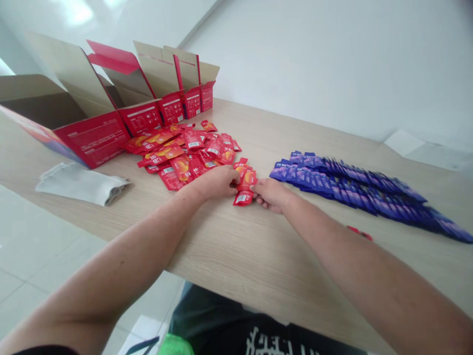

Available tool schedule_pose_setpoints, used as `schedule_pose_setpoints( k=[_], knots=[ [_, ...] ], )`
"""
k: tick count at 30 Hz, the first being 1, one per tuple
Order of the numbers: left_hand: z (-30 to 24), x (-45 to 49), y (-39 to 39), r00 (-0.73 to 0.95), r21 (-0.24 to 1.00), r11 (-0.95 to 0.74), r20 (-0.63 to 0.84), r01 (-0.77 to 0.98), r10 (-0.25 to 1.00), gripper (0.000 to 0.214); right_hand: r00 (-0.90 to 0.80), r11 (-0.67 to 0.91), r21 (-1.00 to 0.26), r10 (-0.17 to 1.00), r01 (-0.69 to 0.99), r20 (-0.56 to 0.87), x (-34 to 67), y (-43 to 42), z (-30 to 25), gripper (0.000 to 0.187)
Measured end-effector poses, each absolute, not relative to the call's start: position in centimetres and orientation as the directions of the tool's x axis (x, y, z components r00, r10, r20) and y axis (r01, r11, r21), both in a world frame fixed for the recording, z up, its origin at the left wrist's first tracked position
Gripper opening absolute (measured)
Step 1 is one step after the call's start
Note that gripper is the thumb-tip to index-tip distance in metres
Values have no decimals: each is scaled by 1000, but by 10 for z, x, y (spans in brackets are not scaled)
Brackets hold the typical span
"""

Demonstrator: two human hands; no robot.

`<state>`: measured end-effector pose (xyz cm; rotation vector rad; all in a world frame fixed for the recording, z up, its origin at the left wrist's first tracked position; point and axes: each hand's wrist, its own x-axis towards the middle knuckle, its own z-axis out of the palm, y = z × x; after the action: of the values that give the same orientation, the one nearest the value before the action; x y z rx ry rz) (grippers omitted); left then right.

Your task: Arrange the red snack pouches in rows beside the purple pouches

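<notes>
A loose heap of red sachets (185,150) lies on the wooden table (258,256) in front of the open boxes. My left hand (214,182) and my right hand (271,194) meet at a small bunch of red sachets (246,183) at the heap's near edge. Both hands have their fingers closed on that bunch from either side. A long overlapping row of purple sachets (369,192) runs off to the right of my right hand.
Several open red cardboard boxes (96,135) with raised flaps stand along the table's far left. A folded grey cloth (79,183) lies near the left edge. A small red object (360,232) shows beside my right forearm. White wall behind, tiled floor on the left.
</notes>
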<state>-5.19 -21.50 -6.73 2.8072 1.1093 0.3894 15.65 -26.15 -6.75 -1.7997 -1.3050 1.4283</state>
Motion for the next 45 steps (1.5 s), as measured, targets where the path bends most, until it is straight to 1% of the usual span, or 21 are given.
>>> schedule_pose_setpoints(
  k=[4, 6, 8, 12, 14, 16, 18, 20, 21, 23, 25, 27, 31, 33, 35, 37, 38, 40, 43, 45],
  knots=[
    [-59, -27, -251, 771, 269, -762, 94, 589, 629, 15, -20, -428, -813, 881, 394, -473, 197, -315, -62, 22],
    [-54, -16, -271, 787, 311, -762, 65, 568, 614, 16, -23, -438, -804, 873, 403, -487, 217, -340, -59, 24],
    [-50, -5, -290, 803, 343, -772, 75, 536, 591, 20, -24, -452, -792, 863, 411, -505, 238, -364, -58, 26],
    [-48, 17, -329, 807, 391, -795, 182, 464, 561, 30, 6, -488, -760, 843, 429, -538, 273, -405, -56, 26],
    [-51, 33, -345, 814, 415, -807, 222, 420, 537, 41, 27, -496, -757, 843, 425, -538, 286, -420, -55, 25],
    [-55, 51, -356, 838, 426, -824, 225, 374, 497, 61, 44, -492, -766, 851, 413, -523, 295, -431, -54, 23],
    [-60, 71, -360, 858, 415, -837, 207, 358, 470, 84, 52, -478, -783, 864, 399, -501, 301, -438, -53, 20],
    [-63, 90, -359, 879, 389, -849, 167, 357, 446, 97, 37, -457, -803, 876, 382, -481, 305, -442, -53, 14],
    [-64, 98, -357, 892, 376, -856, 139, 355, 430, 97, 22, -447, -813, 880, 372, -474, 307, -444, -54, 11],
    [-64, 110, -353, 917, 359, -869, 79, 339, 390, 86, -8, -433, -830, 885, 352, -465, 311, -448, -55, 9],
    [-64, 116, -350, 931, 358, -875, 38, 326, 363, 69, -15, -429, -836, 887, 343, -462, 316, -453, -57, 11],
    [-65, 115, -348, 929, 362, -873, 43, 328, 367, 64, 0, -426, -837, 891, 344, -453, 322, -458, -59, 15],
    [-73, 108, -347, 892, 376, -853, 128, 361, 434, 81, 73, -391, -848, 917, 358, -392, 336, -461, -61, 15],
    [-76, 109, -350, 880, 371, -854, 161, 365, 447, 90, 107, -371, -852, 928, 371, -357, 343, -458, -61, 14],
    [-77, 115, -353, 882, 330, -871, 179, 362, 435, 96, 119, -362, -849, 932, 384, -344, 349, -454, -60, 14],
    [-76, 123, -357, 898, 272, -892, 155, 361, 411, 91, 126, -353, -835, 935, 423, -331, 355, -452, -54, 9],
    [-75, 128, -359, 908, 247, -899, 126, 362, 400, 87, 137, -337, -822, 941, 459, -309, 359, -453, -49, 8],
    [-73, 134, -363, 922, 214, -908, 64, 360, 381, 79, 172, -268, -785, 963, 558, -207, 370, -459, -39, 15],
    [-71, 137, -368, 927, 193, -914, 50, 356, 371, 77, 219, -114, -691, 973, 714, 66, 398, -477, -29, 24],
    [-71, 137, -373, 924, 186, -915, 69, 358, 375, 76, 235, -61, -609, 949, 790, 210, 419, -492, -35, 29]
  ],
)
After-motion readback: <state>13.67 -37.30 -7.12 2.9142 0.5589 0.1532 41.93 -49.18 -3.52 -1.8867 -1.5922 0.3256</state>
